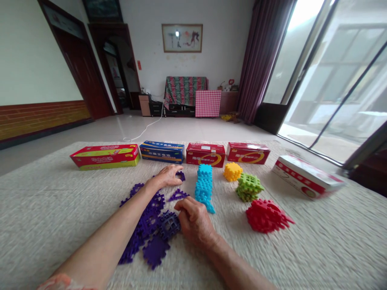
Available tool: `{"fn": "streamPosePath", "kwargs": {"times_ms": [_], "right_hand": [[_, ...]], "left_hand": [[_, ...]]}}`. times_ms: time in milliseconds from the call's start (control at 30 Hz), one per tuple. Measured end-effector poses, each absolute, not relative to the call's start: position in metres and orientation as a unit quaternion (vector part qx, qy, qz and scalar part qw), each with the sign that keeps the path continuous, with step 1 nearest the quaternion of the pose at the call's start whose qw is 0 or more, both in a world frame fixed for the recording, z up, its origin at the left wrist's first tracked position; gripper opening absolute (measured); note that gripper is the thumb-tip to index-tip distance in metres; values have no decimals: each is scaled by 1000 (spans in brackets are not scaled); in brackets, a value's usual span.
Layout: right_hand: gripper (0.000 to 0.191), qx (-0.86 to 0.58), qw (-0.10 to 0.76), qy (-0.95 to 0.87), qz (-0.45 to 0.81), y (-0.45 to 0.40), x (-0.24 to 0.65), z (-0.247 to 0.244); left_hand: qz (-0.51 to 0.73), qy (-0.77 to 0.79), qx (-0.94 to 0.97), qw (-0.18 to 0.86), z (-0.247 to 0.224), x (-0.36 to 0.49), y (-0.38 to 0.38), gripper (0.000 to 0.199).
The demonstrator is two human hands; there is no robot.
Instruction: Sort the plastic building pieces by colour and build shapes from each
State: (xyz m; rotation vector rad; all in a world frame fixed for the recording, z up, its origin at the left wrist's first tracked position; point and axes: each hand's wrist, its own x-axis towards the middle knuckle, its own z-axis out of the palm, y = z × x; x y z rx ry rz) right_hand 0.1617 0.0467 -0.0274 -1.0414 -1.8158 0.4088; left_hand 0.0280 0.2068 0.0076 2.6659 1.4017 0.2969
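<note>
My left hand (pixel 169 176) reaches forward with thumb and fingers apart around a small purple interlocking plastic piece (pixel 180 176). My right hand (pixel 196 221) is curled closed against the right side of a dark purple block cube (pixel 169 224) built from such pieces; its fingertips are partly hidden. Between the hands lies a purple triangular piece (pixel 178 195). Under and beside my left forearm spreads a heap of flat purple pieces (pixel 149 221), with a solid purple square (pixel 155 250) at its near end.
Beyond my right hand are a light blue stack (pixel 204 187), a yellow block (pixel 232 172), a green block (pixel 249 187) and a red pile (pixel 267 216). Several boxes line the far edge, including a blue box (pixel 162 152). A white-red box (pixel 306 177) lies at right.
</note>
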Motion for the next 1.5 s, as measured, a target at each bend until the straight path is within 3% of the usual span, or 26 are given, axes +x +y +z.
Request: {"fn": "streamPosePath", "kwargs": {"times_ms": [633, 800, 933, 1267, 1500], "right_hand": [[28, -430, 469, -755, 156, 46, 162, -26], [26, -423, 473, -757, 156, 45, 162, -24], [26, -422, 477, -757, 145, 46, 162, -24], [26, -425, 474, -758, 140, 45, 162, -24], [27, -425, 472, -759, 142, 45, 162, -25]], "left_hand": [[84, 418, 899, 103, 27, 7, 201, 75], [180, 540, 817, 90, 44, -40, 188, 55], [166, 612, 767, 93, 38, -54, 187, 43], [80, 645, 760, 15, 17, -24, 182, 42], [125, 658, 742, -18, 6, -18, 187, 31]]}}
